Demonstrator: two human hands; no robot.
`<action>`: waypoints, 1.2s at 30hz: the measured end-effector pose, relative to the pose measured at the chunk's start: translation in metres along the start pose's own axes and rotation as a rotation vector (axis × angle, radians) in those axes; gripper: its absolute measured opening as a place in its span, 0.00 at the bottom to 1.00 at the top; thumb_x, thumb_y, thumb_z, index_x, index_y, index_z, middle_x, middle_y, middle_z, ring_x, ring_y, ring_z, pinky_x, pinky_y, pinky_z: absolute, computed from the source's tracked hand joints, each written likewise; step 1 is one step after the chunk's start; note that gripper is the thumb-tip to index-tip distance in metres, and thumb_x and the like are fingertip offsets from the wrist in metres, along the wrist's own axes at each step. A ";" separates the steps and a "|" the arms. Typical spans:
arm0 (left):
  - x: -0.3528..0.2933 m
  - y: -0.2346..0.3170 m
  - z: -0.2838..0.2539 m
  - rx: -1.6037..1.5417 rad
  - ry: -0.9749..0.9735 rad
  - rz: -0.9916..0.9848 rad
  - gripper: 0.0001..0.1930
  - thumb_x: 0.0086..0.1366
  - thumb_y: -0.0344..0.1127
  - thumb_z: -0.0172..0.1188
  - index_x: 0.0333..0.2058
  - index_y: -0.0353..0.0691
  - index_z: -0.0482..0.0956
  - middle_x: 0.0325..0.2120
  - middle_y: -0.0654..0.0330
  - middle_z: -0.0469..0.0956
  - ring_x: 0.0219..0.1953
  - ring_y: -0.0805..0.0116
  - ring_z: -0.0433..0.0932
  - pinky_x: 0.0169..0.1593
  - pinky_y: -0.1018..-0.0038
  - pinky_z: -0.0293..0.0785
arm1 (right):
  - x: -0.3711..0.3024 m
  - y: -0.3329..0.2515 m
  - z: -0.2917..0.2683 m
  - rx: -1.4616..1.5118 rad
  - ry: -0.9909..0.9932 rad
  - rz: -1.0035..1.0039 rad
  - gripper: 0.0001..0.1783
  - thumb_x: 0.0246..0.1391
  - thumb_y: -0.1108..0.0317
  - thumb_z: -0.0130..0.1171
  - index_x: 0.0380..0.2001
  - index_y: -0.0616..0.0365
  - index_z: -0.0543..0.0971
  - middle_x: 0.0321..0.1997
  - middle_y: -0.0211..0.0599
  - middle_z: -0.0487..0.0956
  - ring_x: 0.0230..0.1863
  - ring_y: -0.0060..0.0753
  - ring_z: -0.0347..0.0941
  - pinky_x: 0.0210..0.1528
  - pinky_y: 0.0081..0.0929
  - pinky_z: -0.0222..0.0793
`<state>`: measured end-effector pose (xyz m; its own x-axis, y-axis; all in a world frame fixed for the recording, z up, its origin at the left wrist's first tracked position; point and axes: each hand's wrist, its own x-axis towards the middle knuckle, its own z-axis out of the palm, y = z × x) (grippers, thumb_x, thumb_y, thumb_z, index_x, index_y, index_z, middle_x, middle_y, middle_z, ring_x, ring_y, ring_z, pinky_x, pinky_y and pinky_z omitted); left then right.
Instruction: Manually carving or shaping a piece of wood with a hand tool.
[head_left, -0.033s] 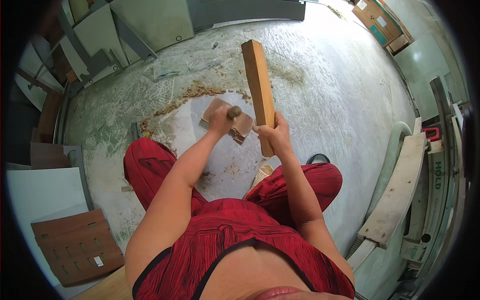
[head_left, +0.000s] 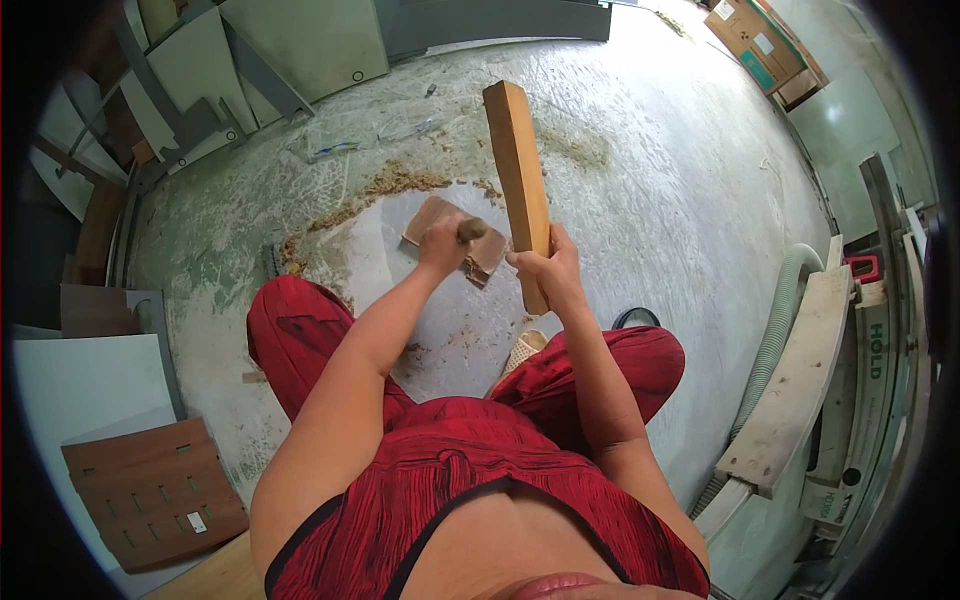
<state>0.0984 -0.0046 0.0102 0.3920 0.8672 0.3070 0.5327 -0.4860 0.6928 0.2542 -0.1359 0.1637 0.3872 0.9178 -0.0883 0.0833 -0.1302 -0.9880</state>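
My right hand (head_left: pixel 557 272) is wrapped round the lower part of a long squared wooden block (head_left: pixel 516 160), which points away from me. Closed in my left hand (head_left: pixel 439 250) is a tool with a round, brownish handle end (head_left: pixel 471 231); its lower part is hidden, so I cannot tell its kind. Beneath that hand lies a flat brown wooden board (head_left: pixel 489 252) with a broken near edge. The board rests on a smooth grey patch (head_left: pixel 400 345) of floor between my legs. The block and the handle end are apart.
Wood shavings (head_left: pixel 405 181) lie in an arc beyond the board. Grey and white panels (head_left: pixel 300 50) lean at the far left. A slotted brown panel (head_left: pixel 155 495) is at near left. A ribbed hose (head_left: pixel 775 340) and a long pale plank (head_left: pixel 790 400) run along the right.
My left hand and the handle end have shifted very slightly toward the right and nearer to me. The wooden block has hardly moved.
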 end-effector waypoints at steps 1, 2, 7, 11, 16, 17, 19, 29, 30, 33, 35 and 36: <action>-0.006 0.005 0.001 0.067 -0.098 -0.013 0.17 0.47 0.34 0.67 0.38 0.44 0.75 0.32 0.52 0.78 0.36 0.47 0.78 0.39 0.57 0.73 | -0.001 0.001 -0.001 -0.001 -0.010 0.001 0.27 0.34 0.69 0.69 0.41 0.63 0.72 0.32 0.34 0.75 0.29 0.25 0.73 0.32 0.24 0.71; -0.008 0.009 0.001 0.088 -0.148 -0.042 0.16 0.47 0.33 0.68 0.36 0.44 0.74 0.34 0.53 0.77 0.39 0.49 0.78 0.42 0.57 0.73 | -0.001 0.002 -0.001 -0.003 -0.013 0.003 0.27 0.34 0.69 0.69 0.41 0.63 0.72 0.32 0.34 0.75 0.29 0.25 0.73 0.32 0.24 0.71; -0.016 0.040 -0.001 0.111 -0.219 0.048 0.13 0.51 0.33 0.65 0.35 0.45 0.72 0.33 0.53 0.75 0.38 0.48 0.78 0.40 0.56 0.74 | -0.004 -0.004 -0.001 -0.047 -0.035 0.038 0.31 0.31 0.66 0.71 0.42 0.65 0.73 0.35 0.36 0.76 0.36 0.27 0.73 0.39 0.25 0.69; -0.023 0.032 0.015 0.219 -0.293 0.086 0.10 0.55 0.33 0.61 0.36 0.46 0.72 0.33 0.53 0.74 0.38 0.48 0.78 0.40 0.57 0.75 | -0.008 -0.009 0.003 -0.036 -0.058 0.023 0.31 0.31 0.66 0.71 0.43 0.65 0.73 0.35 0.35 0.76 0.36 0.27 0.73 0.39 0.25 0.69; -0.025 0.023 0.022 0.218 -0.291 0.076 0.08 0.56 0.32 0.58 0.36 0.46 0.71 0.35 0.53 0.73 0.37 0.48 0.78 0.41 0.56 0.75 | -0.010 -0.010 0.004 -0.068 -0.067 0.062 0.31 0.32 0.68 0.70 0.44 0.65 0.73 0.35 0.35 0.77 0.36 0.26 0.73 0.40 0.25 0.69; -0.025 0.023 0.022 0.233 -0.295 0.070 0.10 0.55 0.33 0.60 0.36 0.46 0.71 0.34 0.53 0.73 0.38 0.49 0.78 0.40 0.57 0.75 | -0.009 -0.010 0.005 -0.071 -0.069 0.061 0.31 0.32 0.68 0.70 0.44 0.65 0.73 0.35 0.35 0.77 0.36 0.26 0.73 0.40 0.25 0.69; -0.024 0.029 0.022 0.216 -0.299 0.071 0.10 0.55 0.33 0.60 0.36 0.46 0.71 0.34 0.53 0.73 0.38 0.49 0.78 0.40 0.56 0.75 | -0.009 -0.010 0.005 -0.078 -0.060 0.054 0.31 0.32 0.68 0.70 0.44 0.65 0.73 0.35 0.35 0.77 0.36 0.26 0.73 0.40 0.25 0.69; -0.021 0.028 0.025 0.186 -0.332 0.027 0.11 0.54 0.33 0.60 0.37 0.47 0.72 0.35 0.52 0.73 0.39 0.47 0.78 0.42 0.55 0.75 | -0.008 -0.005 0.004 -0.058 -0.074 0.013 0.31 0.32 0.69 0.69 0.45 0.65 0.73 0.37 0.34 0.76 0.37 0.26 0.73 0.41 0.24 0.69; -0.021 0.028 0.026 0.186 -0.333 0.028 0.11 0.54 0.33 0.60 0.37 0.47 0.72 0.35 0.52 0.73 0.39 0.47 0.78 0.42 0.55 0.75 | -0.008 -0.005 0.004 -0.055 -0.073 0.016 0.31 0.32 0.69 0.69 0.45 0.65 0.73 0.37 0.34 0.76 0.37 0.26 0.72 0.41 0.24 0.69; -0.019 0.029 0.026 0.184 -0.301 0.017 0.12 0.54 0.33 0.61 0.38 0.48 0.73 0.36 0.52 0.73 0.39 0.47 0.78 0.42 0.55 0.75 | -0.009 -0.006 0.003 -0.078 -0.067 -0.017 0.31 0.34 0.71 0.68 0.46 0.65 0.72 0.37 0.34 0.76 0.36 0.25 0.73 0.39 0.24 0.70; -0.016 0.027 0.027 0.170 -0.286 -0.040 0.14 0.53 0.35 0.64 0.39 0.48 0.73 0.36 0.53 0.74 0.39 0.47 0.78 0.42 0.55 0.75 | -0.010 -0.007 0.003 -0.103 -0.064 -0.056 0.31 0.35 0.73 0.66 0.48 0.65 0.71 0.37 0.34 0.76 0.36 0.24 0.73 0.37 0.24 0.70; -0.013 0.027 0.028 0.169 -0.284 -0.040 0.14 0.53 0.35 0.64 0.39 0.48 0.73 0.36 0.53 0.74 0.39 0.47 0.78 0.42 0.55 0.75 | -0.012 -0.007 0.002 -0.083 -0.040 -0.098 0.31 0.35 0.74 0.66 0.48 0.64 0.71 0.36 0.34 0.76 0.35 0.24 0.73 0.37 0.23 0.70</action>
<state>0.1288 -0.0321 0.0063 0.5490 0.8328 0.0707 0.6595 -0.4837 0.5754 0.2469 -0.1450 0.1714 0.3367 0.9416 0.0016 0.1957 -0.0684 -0.9783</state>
